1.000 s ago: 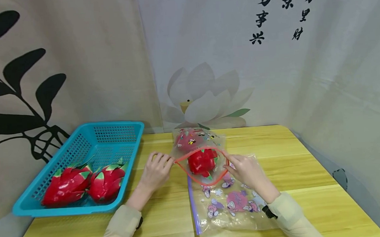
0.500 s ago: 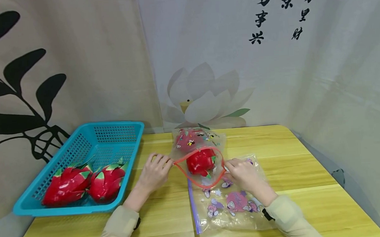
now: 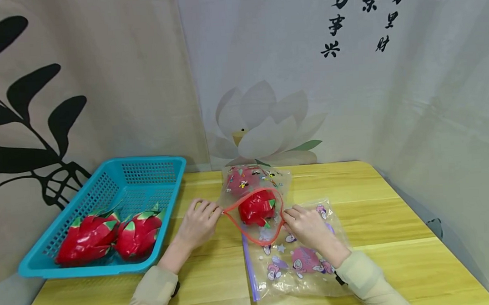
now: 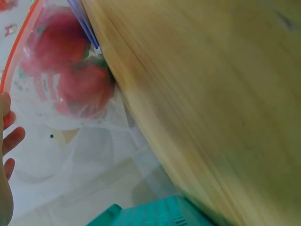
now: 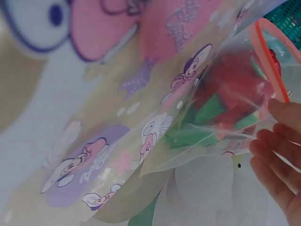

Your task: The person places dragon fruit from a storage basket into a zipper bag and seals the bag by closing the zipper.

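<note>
A clear printed zip bag point(image 3: 281, 178) with an orange-red zip edge lies with its mouth gaping towards me. One red dragon fruit point(image 3: 257, 209) shows through the opening; another red shape point(image 3: 240, 176) is seen behind the printed film. My left hand point(image 3: 199, 222) pinches the left corner of the zip edge. On the opposite side, my right hand point(image 3: 309, 229) pinches the rim between thumb and fingers, as the right wrist view also shows with the hand point(image 5: 282, 165). The left wrist view shows two red fruits point(image 4: 87, 87) inside the bag; only some left fingers point(image 4: 13, 140) appear there.
A second clear bag point(image 3: 291, 282) with a purple zip and cartoon prints lies flat under the right hand. To the left, a blue plastic basket point(image 3: 170, 192) holds two dragon fruits point(image 3: 86, 241). The wooden table point(image 3: 395, 228) ends at a printed curtain point(image 3: 264, 42).
My right hand has moved slightly left along with the rim it holds, so the bag's mouth has narrowed. The left hand has stayed nearly still at its corner.
</note>
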{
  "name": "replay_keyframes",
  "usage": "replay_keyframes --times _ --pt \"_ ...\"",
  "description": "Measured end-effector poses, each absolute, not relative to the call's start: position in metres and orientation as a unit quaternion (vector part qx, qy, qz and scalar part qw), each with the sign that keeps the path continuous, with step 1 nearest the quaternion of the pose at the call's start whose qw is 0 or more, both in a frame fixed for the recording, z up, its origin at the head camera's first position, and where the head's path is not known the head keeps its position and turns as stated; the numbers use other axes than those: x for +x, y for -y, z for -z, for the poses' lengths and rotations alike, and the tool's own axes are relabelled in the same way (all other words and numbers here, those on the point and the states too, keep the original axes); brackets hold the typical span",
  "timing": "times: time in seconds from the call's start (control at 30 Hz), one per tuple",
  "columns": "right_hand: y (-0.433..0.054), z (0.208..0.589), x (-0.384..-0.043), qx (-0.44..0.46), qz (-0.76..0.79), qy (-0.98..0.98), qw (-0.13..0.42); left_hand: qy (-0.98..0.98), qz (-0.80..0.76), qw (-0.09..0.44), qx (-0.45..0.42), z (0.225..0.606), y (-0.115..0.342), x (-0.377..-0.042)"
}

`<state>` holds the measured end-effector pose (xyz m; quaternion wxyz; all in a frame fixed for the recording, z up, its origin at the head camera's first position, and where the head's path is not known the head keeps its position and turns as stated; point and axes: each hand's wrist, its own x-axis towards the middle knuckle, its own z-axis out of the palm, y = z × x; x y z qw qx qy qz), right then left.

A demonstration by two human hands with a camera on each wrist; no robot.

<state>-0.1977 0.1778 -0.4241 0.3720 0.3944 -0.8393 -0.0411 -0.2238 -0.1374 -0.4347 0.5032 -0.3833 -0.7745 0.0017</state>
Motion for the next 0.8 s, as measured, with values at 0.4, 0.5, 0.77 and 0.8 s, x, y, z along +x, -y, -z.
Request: replay_keyframes --times 0.4,0.5,0.77,0.8 --pt "-0.173 0.422 -0.196 0.427 0.040 0.810 0.400 0.779 0.001 0.497 -0.382 0.437 0.138 -0.224" --pt "-0.174 0.423 -0.198 0.441 0.046 0.799 0.406 0.781 -0.004 0.496 -0.381 0.437 0.138 -0.224" --pt "-0.186 0.425 -0.202 0.431 0.036 0.802 0.412 0.781 0.002 0.491 -0.386 0.438 0.143 -0.224" --pt "-0.189 0.425 -0.202 0.429 0.036 0.802 0.414 0.782 0.004 0.489 -0.387 0.438 0.144 -0.224"
